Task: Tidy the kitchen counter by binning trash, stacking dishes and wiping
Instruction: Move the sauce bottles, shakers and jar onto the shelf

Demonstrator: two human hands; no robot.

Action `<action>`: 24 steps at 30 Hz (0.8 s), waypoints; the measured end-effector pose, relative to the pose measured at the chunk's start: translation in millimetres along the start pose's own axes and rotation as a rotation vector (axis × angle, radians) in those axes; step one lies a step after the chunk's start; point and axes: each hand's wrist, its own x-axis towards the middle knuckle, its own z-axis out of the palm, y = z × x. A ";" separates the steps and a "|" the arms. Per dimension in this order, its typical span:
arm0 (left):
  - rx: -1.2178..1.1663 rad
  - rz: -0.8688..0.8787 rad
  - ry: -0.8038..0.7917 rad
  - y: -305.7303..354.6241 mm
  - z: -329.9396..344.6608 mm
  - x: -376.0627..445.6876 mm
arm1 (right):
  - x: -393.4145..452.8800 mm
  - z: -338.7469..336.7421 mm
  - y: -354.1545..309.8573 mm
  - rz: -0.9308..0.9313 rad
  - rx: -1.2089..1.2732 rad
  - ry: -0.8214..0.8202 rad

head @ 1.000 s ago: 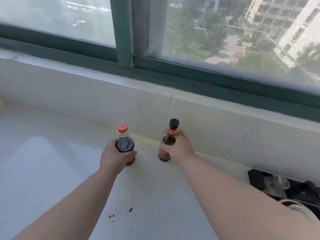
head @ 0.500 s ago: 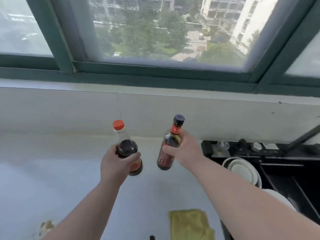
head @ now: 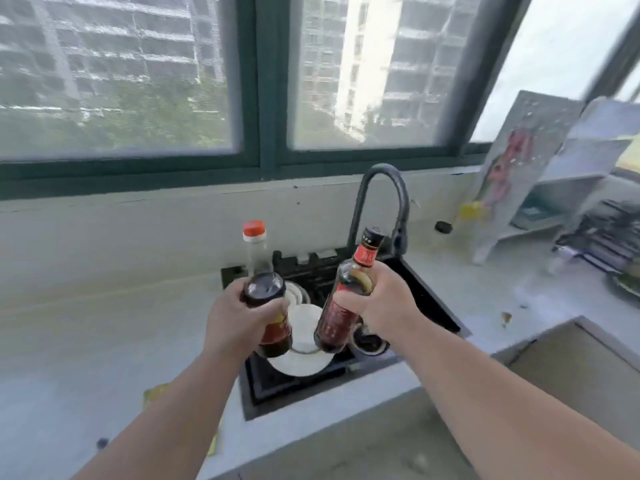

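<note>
Head view: left hand point(head: 235, 320) grips red-capped bottle point(head: 265, 296), right hand point(head: 384, 303) grips black-capped bottle point(head: 346, 299).

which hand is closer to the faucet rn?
Right. The right hand, gripping the black-capped bottle, sits just below the faucet spout. The left hand, holding the red-capped bottle, is farther left.

Pale counter point(head: 104, 323): yellow cloth point(head: 154, 393), rack point(head: 554, 202).

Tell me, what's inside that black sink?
In the black sink lie white round dishes: a large plate with a smaller one above it, and a drain. The two held bottles hide part of the dishes, so their number is unclear.
</note>
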 end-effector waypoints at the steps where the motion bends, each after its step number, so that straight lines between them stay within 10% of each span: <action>1: -0.018 0.005 -0.032 7.6 22.6 -12.9 | -13.2 -27.5 10.6 0.021 -0.012 0.033; 10: -0.088 0.128 -0.325 97.8 202.8 -91.8 | -96.1 -242.5 90.2 0.159 -0.001 0.325; 24: -0.098 0.204 -0.584 182.7 423.7 -60.6 | -44.6 -403.2 185.2 0.267 0.067 0.576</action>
